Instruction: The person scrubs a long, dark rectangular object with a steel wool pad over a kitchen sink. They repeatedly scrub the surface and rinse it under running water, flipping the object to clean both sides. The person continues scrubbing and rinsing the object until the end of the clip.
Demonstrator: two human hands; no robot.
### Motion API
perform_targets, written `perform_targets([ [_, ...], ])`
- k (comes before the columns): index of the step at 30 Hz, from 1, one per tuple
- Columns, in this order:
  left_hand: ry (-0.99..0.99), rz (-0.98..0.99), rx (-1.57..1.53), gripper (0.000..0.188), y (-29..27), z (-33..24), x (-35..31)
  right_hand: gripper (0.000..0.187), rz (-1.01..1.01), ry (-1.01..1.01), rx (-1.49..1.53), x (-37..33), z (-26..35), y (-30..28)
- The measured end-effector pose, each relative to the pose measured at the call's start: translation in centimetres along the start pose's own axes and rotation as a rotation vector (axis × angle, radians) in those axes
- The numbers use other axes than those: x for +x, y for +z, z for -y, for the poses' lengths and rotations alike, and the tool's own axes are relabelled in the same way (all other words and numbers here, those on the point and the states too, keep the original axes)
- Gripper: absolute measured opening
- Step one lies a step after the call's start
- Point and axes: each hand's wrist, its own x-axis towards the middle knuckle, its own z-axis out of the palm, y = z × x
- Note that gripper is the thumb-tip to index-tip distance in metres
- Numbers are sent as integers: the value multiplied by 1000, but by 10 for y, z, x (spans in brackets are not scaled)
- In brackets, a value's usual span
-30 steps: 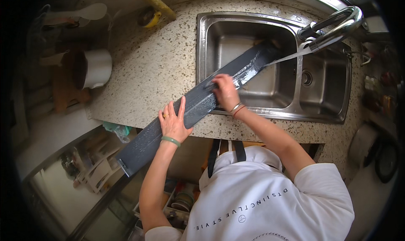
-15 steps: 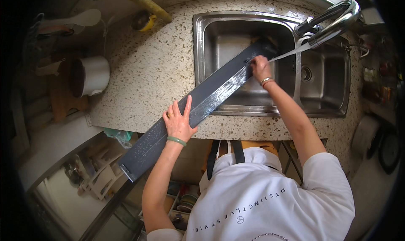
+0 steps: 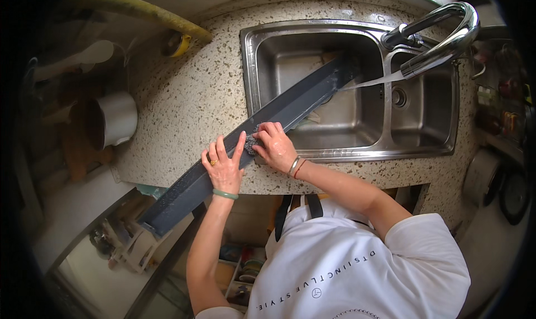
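Note:
A long dark grey panel with raised edges lies slantwise, its far end in the large basin of the steel sink and its near end jutting over the counter's front edge. My left hand grips its middle stretch, fingers laid across it. Just right of that, my right hand is closed on a grey scouring pad, pressed against the panel. The curved chrome faucet sends a stream of water onto the panel's far part. Wet patches and drops show on its near end.
A smaller basin with a drain adjoins on the right. On the left stand a white pot and hanging utensils. A yellow pipe crosses the back left. Below the speckled counter, an open drawer holds dishes.
My right hand has slid from the panel's far part down toward my left hand, bringing the scouring pad into view. The panel has tilted and shifted slightly to the left.

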Motion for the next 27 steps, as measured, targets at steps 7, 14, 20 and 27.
perform_targets([
  [7,-17,10,-64,119,4,1,-2,14,-164,187,-214,8,-115,-55],
  [14,10,63,-84,119,6,3,3,19,-261,483,-780,28,-271,-132],
  [20,79,139,-176,120,5,-14,19,33,-337,493,-522,43,-224,-89],
  [27,103,279,-257,122,4,-32,35,51,-92,106,-195,-6,-75,-28],
])
